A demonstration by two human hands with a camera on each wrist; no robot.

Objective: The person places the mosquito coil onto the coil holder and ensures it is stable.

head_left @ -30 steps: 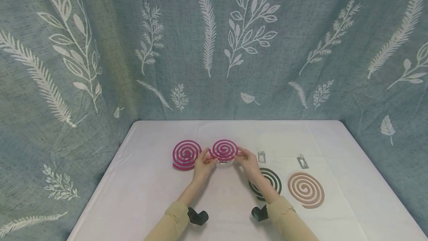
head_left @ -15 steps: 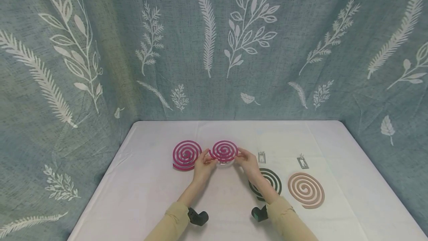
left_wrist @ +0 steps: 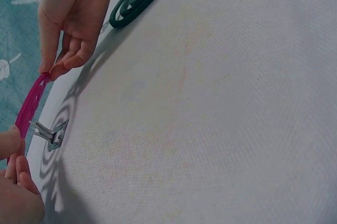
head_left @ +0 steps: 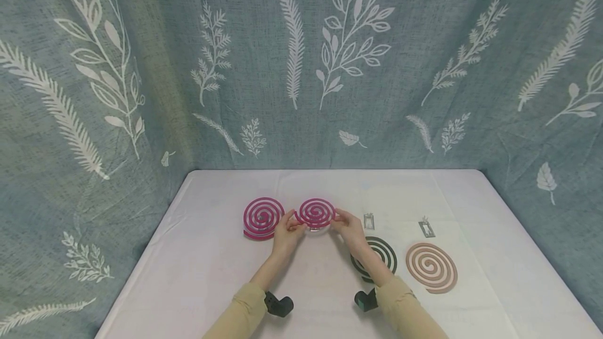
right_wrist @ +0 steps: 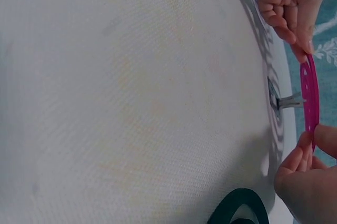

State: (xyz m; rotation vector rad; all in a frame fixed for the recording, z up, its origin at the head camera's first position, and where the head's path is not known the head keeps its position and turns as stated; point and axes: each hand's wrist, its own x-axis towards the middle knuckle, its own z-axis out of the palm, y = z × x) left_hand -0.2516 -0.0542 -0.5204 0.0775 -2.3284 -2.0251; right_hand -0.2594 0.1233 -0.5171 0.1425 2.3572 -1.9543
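Note:
Both hands hold a magenta mosquito coil (head_left: 316,212) level between them, above the table. My left hand (head_left: 286,235) pinches its left edge between thumb and fingers. On the opposite edge, my right hand (head_left: 349,230) pinches it the same way. Under the coil's middle stands a small metal coil stand (left_wrist: 55,135), its prongs pointing up. In the right wrist view the prong tips reach the underside of the coil near its centre. A second magenta coil (head_left: 264,217) rests just left of my left hand.
A dark green coil (head_left: 394,263) lies partly beneath my right forearm, with a tan coil (head_left: 429,264) to its right. Two more metal stands (head_left: 369,221) sit behind them on the white tablecloth (head_left: 202,276). A patterned blue-green curtain (head_left: 301,135) rises behind the table's far edge.
The held magenta coil has sunk very slightly over the stand. Both hands keep the same grip, and everything else stays in place.

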